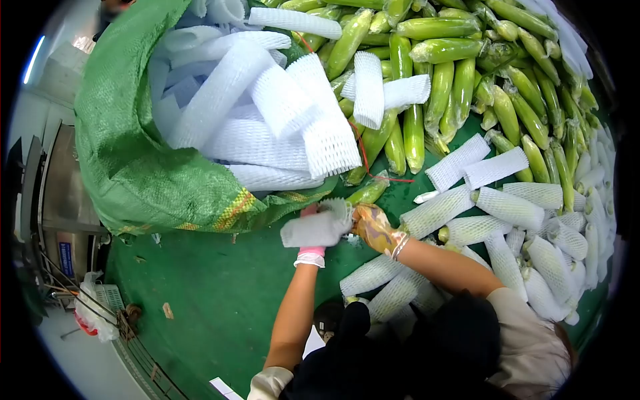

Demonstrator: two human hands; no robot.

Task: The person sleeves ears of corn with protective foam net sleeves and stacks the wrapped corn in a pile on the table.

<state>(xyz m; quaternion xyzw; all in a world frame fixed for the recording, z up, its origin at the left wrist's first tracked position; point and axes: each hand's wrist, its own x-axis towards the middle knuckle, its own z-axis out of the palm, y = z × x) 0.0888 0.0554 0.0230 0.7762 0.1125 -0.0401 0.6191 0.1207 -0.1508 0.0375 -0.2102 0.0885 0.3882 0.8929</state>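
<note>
In the middle of the head view, my left hand (312, 230), in a pink glove with a white cuff, is closed around a white foam net sleeve (307, 231). My right hand (377, 228), in an orange and yellow stained glove, has its fingers closed at the sleeve's frilled open end. Just beyond the fingers lies a film-wrapped ear of corn (368, 193); whether its near end is inside the sleeve is hidden. Above the hands, a green woven sack (127, 133) gapes open, full of loose foam net sleeves (230, 93).
Film-wrapped corn (440, 50) is heaped at the back right. Sleeved ears (510, 208) lie piled to the right and beside my legs. Loose foam sleeves (460, 162) rest on the heap's edge, near a red string (363, 150). Metal equipment (63, 187) stands left of the green floor (200, 293).
</note>
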